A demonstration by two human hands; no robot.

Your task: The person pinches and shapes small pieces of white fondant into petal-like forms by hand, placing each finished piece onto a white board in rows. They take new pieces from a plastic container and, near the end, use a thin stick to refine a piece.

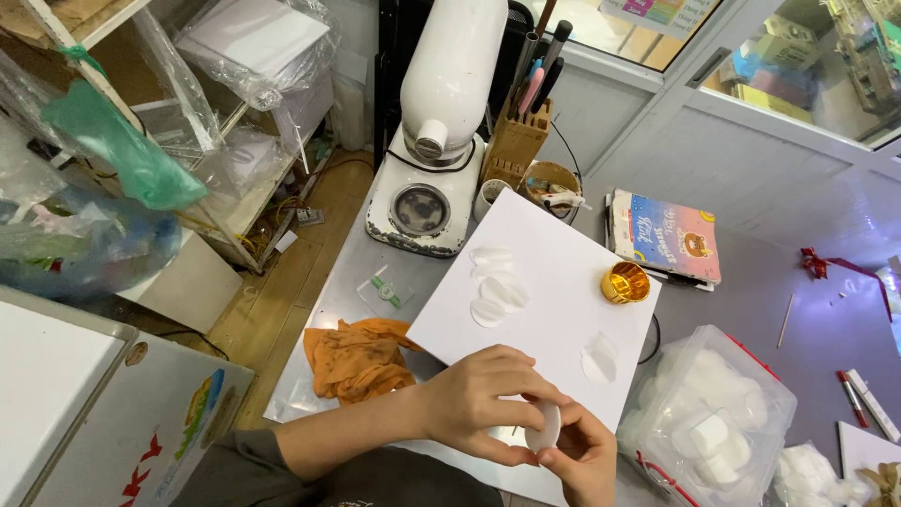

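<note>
My left hand [479,399] and my right hand [582,460] meet at the near edge of a white board [554,282]. Together they pinch a small white round disc [544,427] between the fingertips. Several more white discs [496,282] lie in a cluster on the board's far left part, and another pair of discs [599,359] rests near its right edge. A shiny gold cup-shaped lid [625,283] stands on the board's right side.
A white stand mixer [436,141] and a wooden utensil block [514,141] stand behind the board. An orange cloth [361,357] lies to the left. A clear bag of white pieces [713,422] sits to the right, a colourful book [668,235] beyond it.
</note>
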